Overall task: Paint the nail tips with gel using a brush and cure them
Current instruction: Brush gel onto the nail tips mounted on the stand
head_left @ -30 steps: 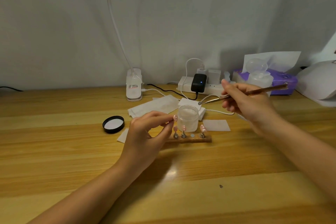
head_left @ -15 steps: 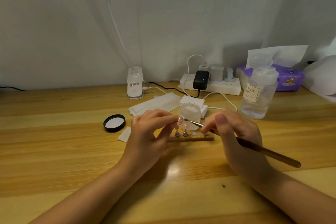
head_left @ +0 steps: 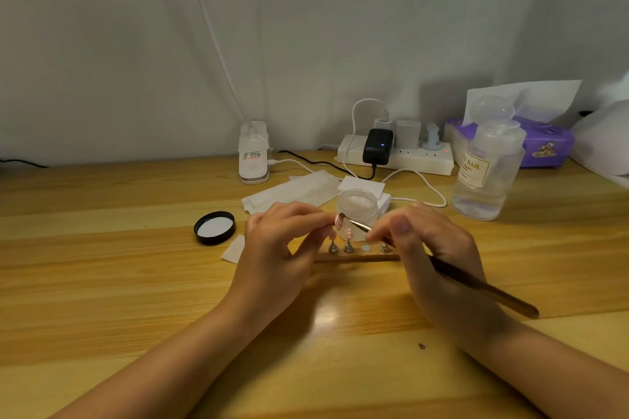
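My left hand (head_left: 279,248) pinches a small pink nail tip (head_left: 339,221) and holds it up above the wooden stand (head_left: 357,257). My right hand (head_left: 432,252) grips a long brown brush (head_left: 476,286), and its metal tip touches the held nail tip. The stand carries more pink nail tips on small metal pegs (head_left: 348,241). An open frosted gel jar (head_left: 359,209) stands just behind the stand. Its black lid (head_left: 214,227) lies to the left, inside up.
A clear bottle with a label (head_left: 483,177) stands at the right. A white power strip with chargers (head_left: 394,153), a white lamp base (head_left: 254,156), a purple tissue box (head_left: 544,143) and white wipes (head_left: 292,194) lie behind. A white curing lamp (head_left: 606,143) sits at the far right edge.
My right hand came down from above the jar, turned the brush over, and brought its tip onto the nail tip in my left hand. My left hand stayed in place.
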